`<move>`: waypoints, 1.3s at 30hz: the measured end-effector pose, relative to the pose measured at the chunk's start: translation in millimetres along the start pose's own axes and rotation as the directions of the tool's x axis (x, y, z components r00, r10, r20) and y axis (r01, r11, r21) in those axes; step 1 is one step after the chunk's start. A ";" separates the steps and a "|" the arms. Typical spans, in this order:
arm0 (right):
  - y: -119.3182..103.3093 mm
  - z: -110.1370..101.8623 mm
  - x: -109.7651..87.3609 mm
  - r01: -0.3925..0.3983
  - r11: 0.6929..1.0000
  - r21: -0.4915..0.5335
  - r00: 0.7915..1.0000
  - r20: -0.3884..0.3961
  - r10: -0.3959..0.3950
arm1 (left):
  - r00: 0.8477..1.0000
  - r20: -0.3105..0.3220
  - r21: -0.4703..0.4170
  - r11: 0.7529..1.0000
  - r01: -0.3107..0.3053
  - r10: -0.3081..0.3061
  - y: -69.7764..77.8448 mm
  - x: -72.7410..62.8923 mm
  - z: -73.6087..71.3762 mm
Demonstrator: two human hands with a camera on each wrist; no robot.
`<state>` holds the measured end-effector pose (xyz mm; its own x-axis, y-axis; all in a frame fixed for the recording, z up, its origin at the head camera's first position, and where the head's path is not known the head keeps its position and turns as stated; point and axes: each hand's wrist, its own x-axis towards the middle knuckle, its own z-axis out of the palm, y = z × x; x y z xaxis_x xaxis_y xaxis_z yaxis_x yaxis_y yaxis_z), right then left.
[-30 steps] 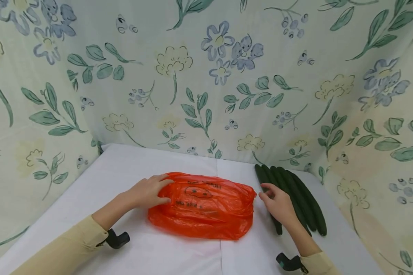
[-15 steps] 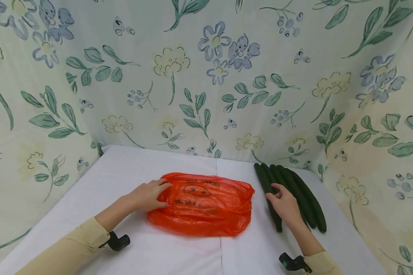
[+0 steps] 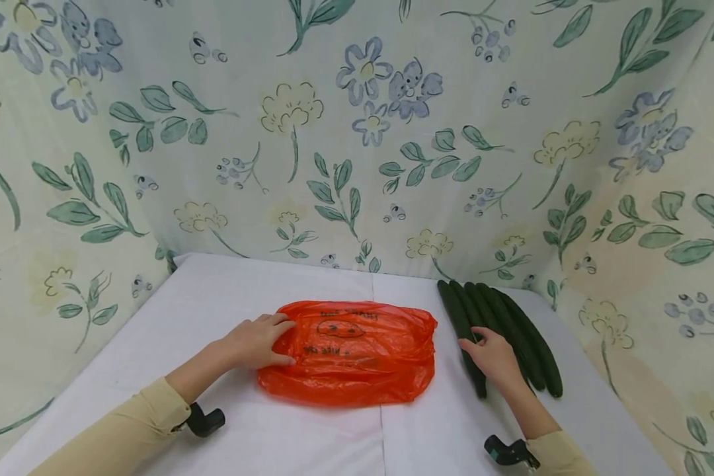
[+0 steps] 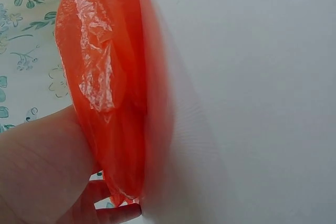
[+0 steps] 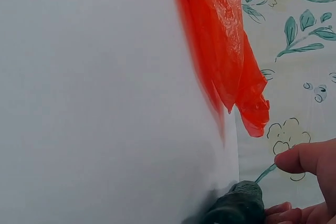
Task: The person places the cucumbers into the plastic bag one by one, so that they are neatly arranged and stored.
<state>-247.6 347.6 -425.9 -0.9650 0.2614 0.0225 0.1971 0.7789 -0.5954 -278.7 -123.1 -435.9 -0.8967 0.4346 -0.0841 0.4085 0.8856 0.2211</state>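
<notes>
A red plastic bag (image 3: pixel 357 370) with black print lies flat and full across the middle of the white table; its contents are hidden. At its left end my left hand (image 3: pixel 256 340) rests with spread fingers on the plastic, thumb lower at the front. To the right, several long dark green cucumbers (image 3: pixel 526 340) lie side by side. My right hand (image 3: pixel 490 357) is over the leftmost cucumber (image 3: pixel 453 311), fingertips right at its side. In the right wrist view the thumb (image 5: pixel 299 158) stands apart from the fingers, beside the near end of a cucumber (image 5: pixel 236 205).
The white-covered table (image 3: pixel 226 284) backs onto a floral cloth wall (image 3: pixel 244 132), which also rises at left and right. Black wrist cameras (image 3: pixel 205 420) stick out below both sleeves. A strip of tabletop separates the bag from the cucumbers.
My right hand has moved from the bag's right end rightward and a little down, over the leftmost cucumber. The left hand stays at the bag's left end.
</notes>
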 end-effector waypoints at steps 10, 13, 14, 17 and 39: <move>10.4 6.0 10.6 -0.060 0.998 0.017 0.997 0.050 0.059 | 1.000 -0.011 0.007 1.000 -0.010 0.010 1.7 -6.0 4.8; 11.1 7.2 11.9 -0.078 0.996 0.034 0.995 0.073 0.075 | 1.000 -0.004 0.015 1.000 0.002 -0.002 -0.1 -7.0 6.0; 11.2 7.3 11.6 -0.082 0.996 0.035 0.994 0.076 0.079 | 1.000 -0.003 0.017 1.000 0.002 -0.002 -0.4 -7.2 6.3; 12.7 6.9 9.8 -0.094 0.995 0.021 0.993 0.068 0.092 | 1.000 -0.004 0.013 1.000 -0.013 0.013 -0.2 -6.5 6.3; 14.1 7.9 13.6 -0.091 0.992 -0.091 0.994 0.059 0.097 | 0.974 -0.227 -0.011 1.000 0.006 -0.009 3.6 -3.3 8.7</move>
<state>-259.3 357.6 -440.3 -0.9498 0.3015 -0.0830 0.2994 0.8002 -0.5197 -272.7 -119.9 -443.2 -0.9156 0.3782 0.1365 0.4007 0.8865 0.2313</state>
